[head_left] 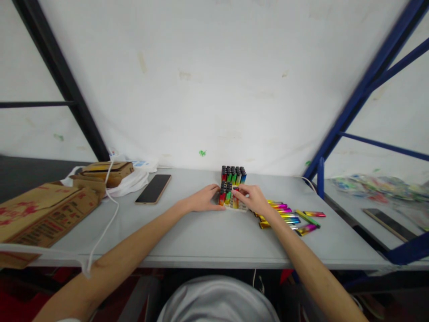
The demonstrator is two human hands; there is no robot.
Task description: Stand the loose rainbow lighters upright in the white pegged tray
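A pale tray (243,208) with small holes stands on the grey table. Upright lighters with black tops (225,192) fill its left part, red and green among them. My left hand (205,198) grips the left side of the tray, thumb at the front and fingers behind. In my right hand (254,199), finger and thumb pinch a red and gold lighter (236,202), upright over the tray's holes; whether its base sits in a hole I cannot tell. Just behind stands another block of upright lighters (233,175). Several shiny loose lighters (284,215) lie right of the tray, partly hidden by my right forearm.
A dark phone (154,188) lies to the left, beside a white bag (134,184) and cardboard boxes (50,208). A white cable (112,214) hangs over the table's left part. A blue metal frame (348,112) bounds the right side, a white wall (214,89) the back.
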